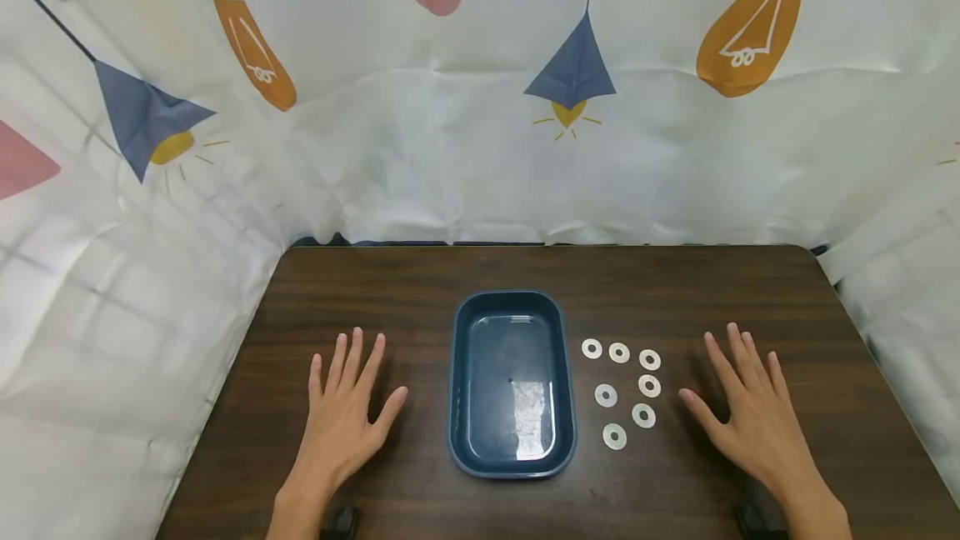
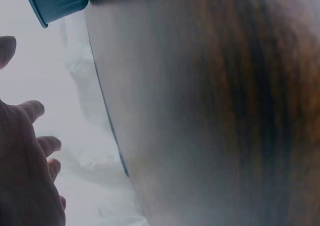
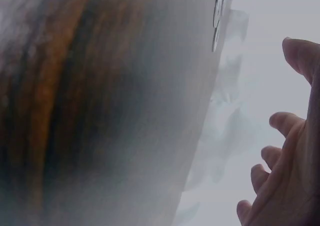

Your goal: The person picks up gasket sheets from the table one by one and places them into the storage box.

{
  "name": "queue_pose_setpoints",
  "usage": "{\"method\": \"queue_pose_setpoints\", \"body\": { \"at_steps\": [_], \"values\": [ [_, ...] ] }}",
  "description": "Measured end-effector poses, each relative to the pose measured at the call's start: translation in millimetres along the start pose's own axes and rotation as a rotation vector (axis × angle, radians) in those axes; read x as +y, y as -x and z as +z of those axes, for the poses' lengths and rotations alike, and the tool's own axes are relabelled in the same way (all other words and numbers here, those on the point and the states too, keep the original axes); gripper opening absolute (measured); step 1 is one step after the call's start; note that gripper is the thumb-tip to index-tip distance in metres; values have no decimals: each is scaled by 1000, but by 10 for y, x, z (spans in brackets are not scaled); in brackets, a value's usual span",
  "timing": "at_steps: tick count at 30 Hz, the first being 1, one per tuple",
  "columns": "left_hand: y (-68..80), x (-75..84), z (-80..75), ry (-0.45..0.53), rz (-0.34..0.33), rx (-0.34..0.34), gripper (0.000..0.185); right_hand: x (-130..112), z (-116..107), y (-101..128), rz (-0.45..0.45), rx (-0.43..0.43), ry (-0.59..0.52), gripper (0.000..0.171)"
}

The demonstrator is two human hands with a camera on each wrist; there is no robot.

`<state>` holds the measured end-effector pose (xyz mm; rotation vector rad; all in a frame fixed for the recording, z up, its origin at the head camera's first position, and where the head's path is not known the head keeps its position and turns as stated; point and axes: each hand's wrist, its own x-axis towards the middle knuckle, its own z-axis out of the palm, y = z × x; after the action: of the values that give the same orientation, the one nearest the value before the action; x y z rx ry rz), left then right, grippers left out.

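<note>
My left hand point(image 1: 343, 415), fingers spread and holding nothing, is over the table to the left of a blue rectangular tray point(image 1: 512, 471). On the other side, my right hand point(image 1: 757, 419) is likewise spread and holds nothing. Between the tray and the right hand lie several flat metal washers point(image 1: 606, 395), spaced apart in loose rows. The washer point(image 1: 643, 416) is among those nearest the right thumb. In the left wrist view the tray's side point(image 2: 60, 3) shows at the top; in the right wrist view a few washers point(image 3: 218, 8) appear edge-on.
The dark wood-grain table point(image 1: 420, 515) has rounded far corners. A white curtain point(image 1: 450, 157) printed with lamps and bulbs hangs behind it and along both sides. Light reflects off the tray's bottom.
</note>
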<state>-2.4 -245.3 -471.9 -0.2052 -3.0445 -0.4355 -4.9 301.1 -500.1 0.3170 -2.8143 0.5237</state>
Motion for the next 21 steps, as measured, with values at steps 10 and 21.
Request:
{"method": "queue_pose_setpoints", "body": {
  "at_steps": [10, 21],
  "values": [
    [32, 55, 81, 111, 10, -34, 75, -93, 26, 43, -4, -33, -24, 79],
    [-52, 229, 78, 357, 63, 10, 67, -349, 82, 13, -39, -21, -126, 66]
  ]
}}
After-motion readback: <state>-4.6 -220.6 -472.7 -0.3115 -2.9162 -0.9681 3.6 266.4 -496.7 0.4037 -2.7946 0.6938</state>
